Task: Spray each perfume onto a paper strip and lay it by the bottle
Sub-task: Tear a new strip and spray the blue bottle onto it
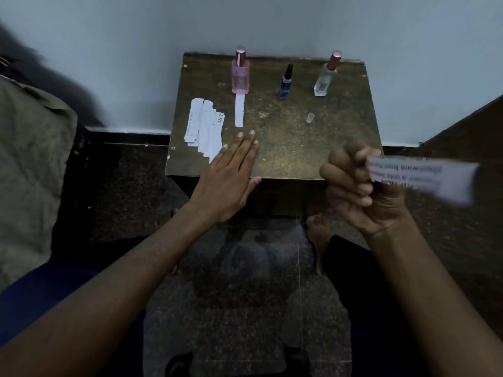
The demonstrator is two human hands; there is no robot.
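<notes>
Because the paper strip [420, 179] pinched in the right hand [362, 186] is smeared by motion, its printed lines cannot be read, and the fingers [353, 175] curled around its near end hide how far it reaches into the fist. That hand is clenched on the strip just off the front right corner of the small table [285, 148], with the strip pointing away to the right of it. The left hand [231, 175] lies flat and released, fingers straight, on the table's front left edge, holding nothing. On the table's far side stand three bottles in a row: a pink perfume bottle [240, 76] at the left with a pink cap, a small blue bottle [285, 83] in the middle with its dark nozzle bare, and a clear bottle [325, 77] at the right with a pink cap. A white strip [239, 111] lies just in front of the pink bottle. A loose pile of strips [205, 126] sits on the table's left side, partly under the left fingertips. A small clear cap [310, 118] lies toward the table's middle right.
</notes>
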